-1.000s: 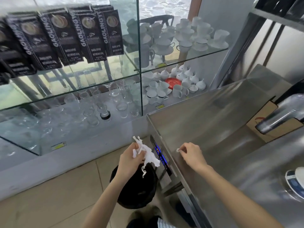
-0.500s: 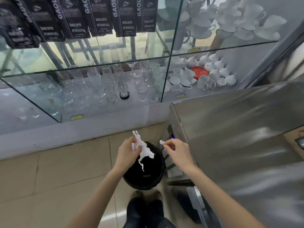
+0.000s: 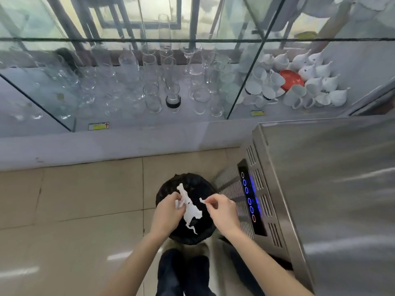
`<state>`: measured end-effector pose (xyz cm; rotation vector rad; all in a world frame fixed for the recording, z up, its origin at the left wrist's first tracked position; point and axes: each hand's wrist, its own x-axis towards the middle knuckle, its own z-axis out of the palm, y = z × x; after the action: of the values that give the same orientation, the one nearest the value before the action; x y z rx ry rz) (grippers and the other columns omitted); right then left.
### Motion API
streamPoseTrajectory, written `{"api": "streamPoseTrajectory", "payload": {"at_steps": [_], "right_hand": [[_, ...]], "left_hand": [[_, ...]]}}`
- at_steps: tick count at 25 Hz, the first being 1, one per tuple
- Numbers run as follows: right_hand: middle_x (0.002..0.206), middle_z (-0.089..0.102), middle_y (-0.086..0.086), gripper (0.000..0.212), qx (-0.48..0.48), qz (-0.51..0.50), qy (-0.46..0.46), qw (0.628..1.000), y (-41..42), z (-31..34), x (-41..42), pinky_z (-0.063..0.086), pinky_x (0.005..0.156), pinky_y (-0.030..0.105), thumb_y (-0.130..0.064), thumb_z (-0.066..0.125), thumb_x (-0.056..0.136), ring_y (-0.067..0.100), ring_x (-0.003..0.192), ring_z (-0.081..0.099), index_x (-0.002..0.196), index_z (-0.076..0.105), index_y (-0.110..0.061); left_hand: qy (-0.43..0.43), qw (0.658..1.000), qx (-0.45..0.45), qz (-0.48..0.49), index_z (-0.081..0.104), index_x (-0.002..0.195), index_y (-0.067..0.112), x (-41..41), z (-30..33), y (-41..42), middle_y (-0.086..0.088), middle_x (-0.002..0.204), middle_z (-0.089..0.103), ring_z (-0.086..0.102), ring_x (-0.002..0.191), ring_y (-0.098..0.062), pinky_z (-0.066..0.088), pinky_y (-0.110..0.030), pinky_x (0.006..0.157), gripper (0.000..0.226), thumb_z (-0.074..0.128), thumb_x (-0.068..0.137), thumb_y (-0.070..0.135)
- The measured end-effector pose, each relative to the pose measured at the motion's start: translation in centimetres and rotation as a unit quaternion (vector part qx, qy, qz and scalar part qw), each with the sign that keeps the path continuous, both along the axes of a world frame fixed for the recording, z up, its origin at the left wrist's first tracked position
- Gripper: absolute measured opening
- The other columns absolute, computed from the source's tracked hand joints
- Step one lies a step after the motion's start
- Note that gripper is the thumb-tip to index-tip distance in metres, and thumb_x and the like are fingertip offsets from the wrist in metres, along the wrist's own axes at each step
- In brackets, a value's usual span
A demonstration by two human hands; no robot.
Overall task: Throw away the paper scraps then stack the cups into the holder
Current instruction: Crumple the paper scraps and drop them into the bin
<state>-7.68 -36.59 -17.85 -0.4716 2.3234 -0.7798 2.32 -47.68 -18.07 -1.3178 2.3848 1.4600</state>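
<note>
Both hands have come off the stainless-steel counter (image 3: 333,178) and now hang together over the black-lined waste bin (image 3: 164,190) on the tiled floor, just beside the counter's left front corner and its lit control panel (image 3: 249,199). A second ago the right hand was still picking at the counter's top near its front edge; now that hand (image 3: 224,212) is over the bin's right side, thumb and forefinger pinched shut on a small paper scrap (image 3: 202,200). The left hand (image 3: 168,214) is closed around a larger bunch of torn white paper (image 3: 191,212), whose ragged strips dangle above the bin's dark mouth. Nothing has been let go yet. Judging by this, the gathering is over and the drop is the step in hand; the cups and holder are out of view, so stacking has not begun.
</note>
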Motion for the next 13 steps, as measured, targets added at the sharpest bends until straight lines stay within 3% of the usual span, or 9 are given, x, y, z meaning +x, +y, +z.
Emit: {"api": "streamPoseTrajectory", "payload": {"at_steps": [5,10,13], "right_hand": [[0.103,0.066,0.005,0.017,0.029,0.0,-0.01,1.0,-1.5,-8.2,-0.3,0.041,0.076,0.02,-0.015,0.052,0.087,0.017,0.095,0.06,0.097,0.066,-0.014],[0.1,0.065,0.002,0.011,0.055,0.017,-0.002,0.998,-2.1,-16.8,-0.2,0.051,0.08,0.034,-0.016,0.054,0.087,0.019,0.09,0.06,0.091,0.064,-0.018],[0.105,0.063,0.002,0.012,0.08,0.041,0.01,0.996,-2.4,-21.6,-0.4,0.052,0.079,0.035,-0.02,0.052,0.088,0.02,0.094,0.061,0.095,0.062,-0.017]], "left_hand": [[-0.018,1.0,-0.004,0.004,0.036,0.063,0.024,-0.2,-7.9,-0.9,0.011,0.058,0.043,0.042,0.054,-0.005,0.03,-0.016,0.046,0.029,0.051,0.085,0.012],[-0.056,0.998,-0.019,-0.004,0.028,0.058,0.029,0.0,-16.9,-1.3,0.011,0.058,0.04,0.038,0.052,-0.004,0.031,-0.016,0.045,0.039,0.05,0.085,0.011],[-0.07,0.997,-0.017,-0.009,0.042,0.071,0.023,-0.1,-22.3,-1.5,0.006,0.074,0.05,0.044,0.062,-0.006,0.029,-0.016,0.051,0.017,0.05,0.085,0.019]]}}
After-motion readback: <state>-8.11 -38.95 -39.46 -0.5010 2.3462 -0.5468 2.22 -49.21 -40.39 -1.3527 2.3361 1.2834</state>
